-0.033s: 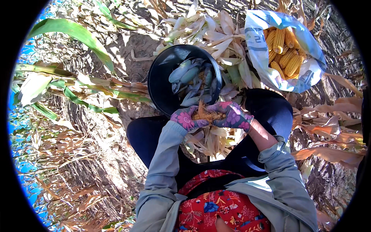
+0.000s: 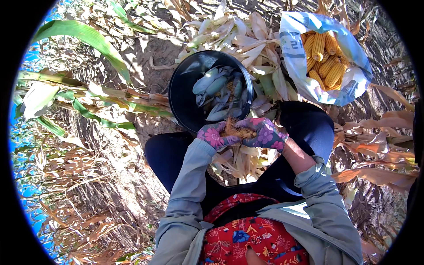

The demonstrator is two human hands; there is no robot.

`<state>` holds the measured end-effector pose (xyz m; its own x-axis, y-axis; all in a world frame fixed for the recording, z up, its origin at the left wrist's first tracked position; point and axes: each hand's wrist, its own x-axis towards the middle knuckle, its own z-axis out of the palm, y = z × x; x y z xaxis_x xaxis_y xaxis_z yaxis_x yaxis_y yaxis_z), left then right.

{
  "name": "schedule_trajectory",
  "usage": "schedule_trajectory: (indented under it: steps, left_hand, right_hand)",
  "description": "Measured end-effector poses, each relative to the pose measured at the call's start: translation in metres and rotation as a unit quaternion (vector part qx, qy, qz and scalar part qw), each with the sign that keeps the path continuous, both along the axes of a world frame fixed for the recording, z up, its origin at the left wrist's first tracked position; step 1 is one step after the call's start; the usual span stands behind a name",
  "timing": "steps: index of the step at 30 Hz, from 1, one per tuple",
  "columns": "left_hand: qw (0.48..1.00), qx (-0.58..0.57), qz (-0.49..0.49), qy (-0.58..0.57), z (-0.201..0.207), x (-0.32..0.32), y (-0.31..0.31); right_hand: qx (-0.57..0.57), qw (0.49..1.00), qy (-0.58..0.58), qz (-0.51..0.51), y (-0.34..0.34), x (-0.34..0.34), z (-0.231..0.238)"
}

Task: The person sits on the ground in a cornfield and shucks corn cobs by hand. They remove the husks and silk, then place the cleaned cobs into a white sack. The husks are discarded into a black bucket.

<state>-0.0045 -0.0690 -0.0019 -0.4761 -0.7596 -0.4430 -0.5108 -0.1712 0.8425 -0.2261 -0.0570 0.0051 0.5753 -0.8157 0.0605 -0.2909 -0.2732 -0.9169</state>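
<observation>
Both my hands wear grey gloves with pink and purple flowers and meet just in front of the bucket. An ear of corn (image 2: 245, 133), yellow with brown silk fringing its top, lies crosswise between them. My left hand (image 2: 215, 135) is closed round its left end, and my right hand (image 2: 266, 133) grips its right end; the fingers cover much of the ear. Beyond them stands a black bucket (image 2: 181, 105) holding several ears still in greyish-green husks (image 2: 215, 85). Stripped pale husks (image 2: 243, 162) lie below my hands, between my legs.
A white and blue sack (image 2: 295, 66) at the far right holds many husked yellow ears (image 2: 326, 57). A heap of dry husks (image 2: 254, 42) lies between bucket and sack. Leafy corn stalks (image 2: 106, 95) reach in from the left, and dry leaves (image 2: 375, 176) lie to the right.
My hands have shifted very slightly, with the ear of corn still held between them. The bucket and sack stay in place.
</observation>
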Motion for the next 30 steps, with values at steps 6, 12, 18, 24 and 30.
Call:
schedule_trajectory:
  steps: [6, 12, 18, 24, 30]
  left_hand:
    - [0.949, 0.046, 0.281, 0.133, -0.038, -0.022, 0.044]
    - [0.882, 0.011, 0.394, 0.259, -0.064, -0.020, 0.065]
    - [0.853, 0.031, 0.418, 0.310, -0.050, -0.024, 0.061]
    - [0.869, 0.001, 0.402, 0.287, -0.057, -0.015, 0.063]
    - [0.769, 0.084, 0.600, 0.204, -0.046, 0.017, 0.051]
  right_hand:
    - [0.111, 0.981, 0.119, -0.106, 0.028, 0.018, -0.013]
    - [0.361, 0.916, 0.063, -0.162, 0.038, 0.016, -0.010]
    - [0.389, 0.876, 0.011, -0.285, 0.043, 0.021, -0.012]
    - [0.176, 0.924, 0.110, -0.322, 0.042, 0.018, -0.040]
    - [0.190, 0.878, -0.001, -0.439, 0.033, 0.004, -0.062]
